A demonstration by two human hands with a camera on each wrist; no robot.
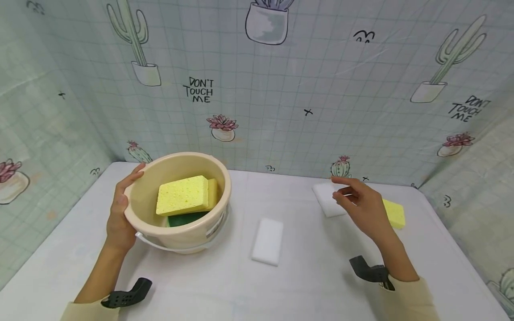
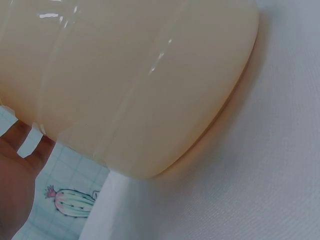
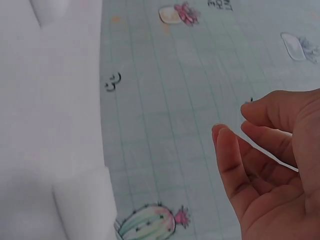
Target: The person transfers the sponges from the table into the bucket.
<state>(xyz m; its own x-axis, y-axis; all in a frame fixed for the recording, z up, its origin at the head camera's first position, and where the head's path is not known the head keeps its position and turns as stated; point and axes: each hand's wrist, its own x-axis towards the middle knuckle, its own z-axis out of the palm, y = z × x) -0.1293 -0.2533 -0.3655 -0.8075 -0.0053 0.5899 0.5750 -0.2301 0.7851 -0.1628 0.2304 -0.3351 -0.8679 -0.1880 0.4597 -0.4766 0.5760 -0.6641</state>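
Curled round the left side of the bucket [image 1: 146, 191], the left grip [image 1: 120, 223] is clamped on it, with fingers reaching along the outer wall up to the rim. The right grip [image 1: 363, 207] holds nothing: its thumb and fingers are bent, their tips apart, and it hangs above the bench [image 1: 241, 290] toward the far right corner.

Beneath and beside that free grip lies a white block [image 1: 327, 200], near the bench's far edge and partly hidden by the fingers. A yellow sponge [image 1: 395, 214] sits closer to the right edge, partly behind the wrist. Another white block [image 1: 268, 241] lies flat near the middle of the bench, apart from the rest. Toward the left edge is the bucket, its handle [image 1: 154, 244] hanging down on the near side. Inside, a yellow sponge in front [image 1: 180, 196] rests against a second yellow sponge [image 1: 213, 191], above a green piece [image 1: 184, 219] mostly hidden.

As a judgement, the step in hand is steadying the bucket with one grip while the other works among the loose pieces. Picking one up would call for lowering the right grip and pinching across its narrow sides, with the left bracing the bucket.
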